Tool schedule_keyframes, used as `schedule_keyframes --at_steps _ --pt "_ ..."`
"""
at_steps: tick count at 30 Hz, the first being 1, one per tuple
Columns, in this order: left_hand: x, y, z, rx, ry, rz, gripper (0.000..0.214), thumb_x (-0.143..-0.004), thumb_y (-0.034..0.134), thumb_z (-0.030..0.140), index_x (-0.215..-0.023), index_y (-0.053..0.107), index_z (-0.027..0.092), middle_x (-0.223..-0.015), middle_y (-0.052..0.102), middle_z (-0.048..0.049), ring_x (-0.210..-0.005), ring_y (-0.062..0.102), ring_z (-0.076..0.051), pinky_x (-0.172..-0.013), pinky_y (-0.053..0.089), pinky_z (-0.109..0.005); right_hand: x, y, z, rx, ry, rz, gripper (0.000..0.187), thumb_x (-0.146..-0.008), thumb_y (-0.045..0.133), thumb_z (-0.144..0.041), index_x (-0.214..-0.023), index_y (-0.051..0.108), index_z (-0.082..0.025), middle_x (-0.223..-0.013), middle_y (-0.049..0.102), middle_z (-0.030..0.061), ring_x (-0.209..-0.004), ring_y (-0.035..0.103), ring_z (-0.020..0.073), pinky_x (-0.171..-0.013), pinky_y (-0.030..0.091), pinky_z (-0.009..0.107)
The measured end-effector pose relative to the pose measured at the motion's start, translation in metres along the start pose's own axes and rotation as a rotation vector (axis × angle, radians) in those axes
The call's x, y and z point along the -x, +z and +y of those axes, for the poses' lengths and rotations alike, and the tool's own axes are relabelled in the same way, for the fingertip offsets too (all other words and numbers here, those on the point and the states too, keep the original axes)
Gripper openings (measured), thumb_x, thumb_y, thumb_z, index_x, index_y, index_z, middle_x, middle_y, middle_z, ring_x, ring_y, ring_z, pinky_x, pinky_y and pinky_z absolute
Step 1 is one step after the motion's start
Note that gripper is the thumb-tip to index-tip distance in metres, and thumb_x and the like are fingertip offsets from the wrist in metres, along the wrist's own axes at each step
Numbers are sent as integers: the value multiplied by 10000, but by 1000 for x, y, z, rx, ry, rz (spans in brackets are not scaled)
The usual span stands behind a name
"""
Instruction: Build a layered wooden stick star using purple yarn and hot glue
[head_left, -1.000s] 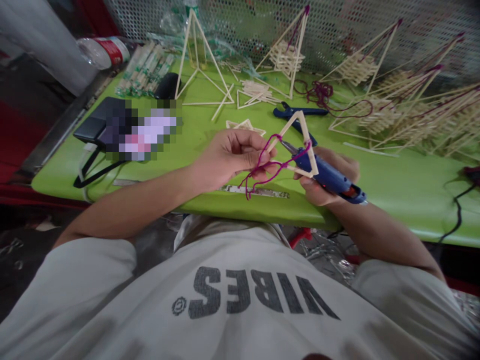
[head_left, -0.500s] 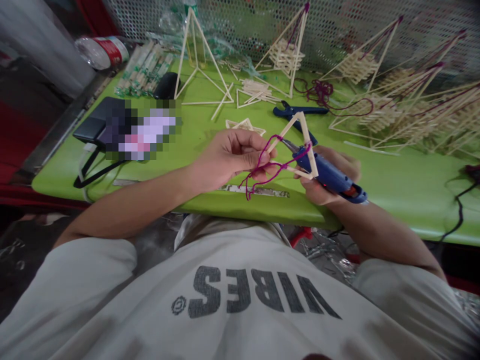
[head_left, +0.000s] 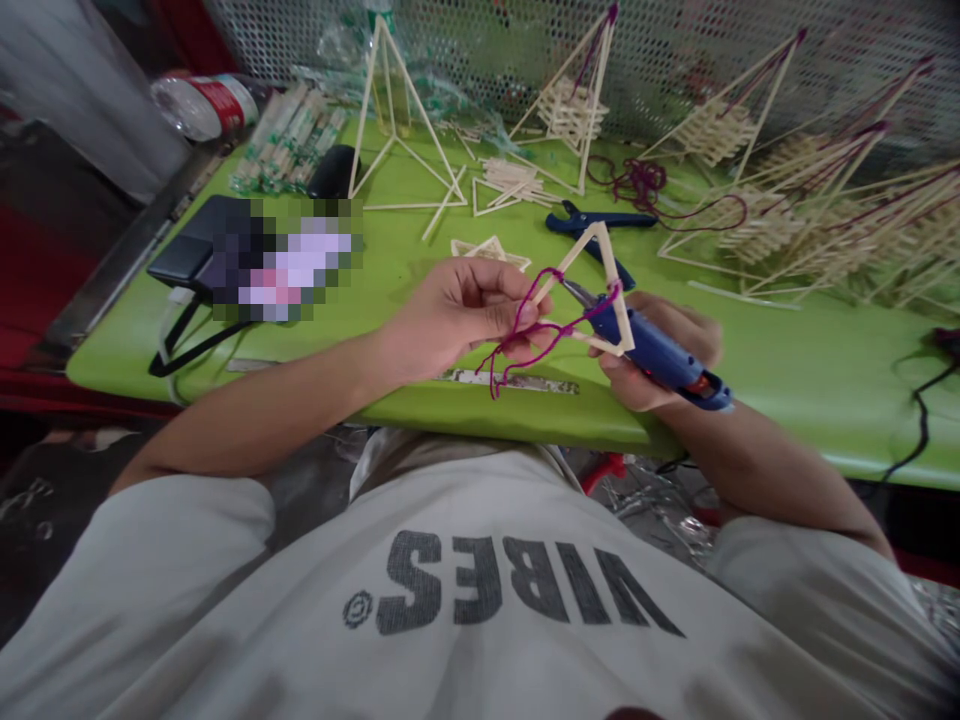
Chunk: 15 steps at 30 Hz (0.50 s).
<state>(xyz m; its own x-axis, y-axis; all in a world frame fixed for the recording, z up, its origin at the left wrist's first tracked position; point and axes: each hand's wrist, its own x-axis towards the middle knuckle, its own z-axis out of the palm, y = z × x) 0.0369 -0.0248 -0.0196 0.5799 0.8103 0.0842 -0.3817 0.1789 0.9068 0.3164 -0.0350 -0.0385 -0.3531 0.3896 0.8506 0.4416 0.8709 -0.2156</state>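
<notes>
My left hand point(head_left: 484, 310) pinches one corner of a small wooden-stick frame point(head_left: 625, 310), held up above the green table. Purple string point(head_left: 546, 350) is looped around the frame's sticks, its loose ends dangling below my left fingers. In my right hand point(head_left: 637, 370) is a blue hot glue gun point(head_left: 667, 355), fingers wrapped around it behind the frame. The metal nozzle point(head_left: 581, 293) points up and left, close to the stick where the string crosses; whether it touches I cannot tell. My left fingers cover part of the frame.
Blue pliers point(head_left: 600, 220) lie beyond the frame, beside a small stick star point(head_left: 491, 252). Tall stick pyramids point(head_left: 409, 75) stand at the back, several more at right. A black box point(head_left: 199, 240) with a cable, stick bundles point(head_left: 289, 140) and a bottle point(head_left: 206, 105) are at left.
Almost nothing differs. The glue gun has shifted very slightly, its nozzle still by the stringed stick; my left hand keeps its place.
</notes>
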Motion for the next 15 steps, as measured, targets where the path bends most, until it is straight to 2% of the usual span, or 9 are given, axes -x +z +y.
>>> schedule_keyframes --at_steps 5,15 --pt "0 2 1 10 14 -3 434 -767 1089 461 -934 826 159 -870 813 -28 -761 797 -137 -737 689 -256 -7 4 -2 -93 -61 52 248 -900 796 -450 -798 647 -280 -734 732 13 -495 615 163 -382 421 320" --pt "-1 -1 -2 20 15 -24 421 -774 1085 450 -942 836 154 -841 807 -32 -738 789 -137 -727 687 -255 -6 4 7 -44 -126 55 381 -862 829 -527 -768 568 -267 -687 717 0 -453 550 133 -381 376 296"
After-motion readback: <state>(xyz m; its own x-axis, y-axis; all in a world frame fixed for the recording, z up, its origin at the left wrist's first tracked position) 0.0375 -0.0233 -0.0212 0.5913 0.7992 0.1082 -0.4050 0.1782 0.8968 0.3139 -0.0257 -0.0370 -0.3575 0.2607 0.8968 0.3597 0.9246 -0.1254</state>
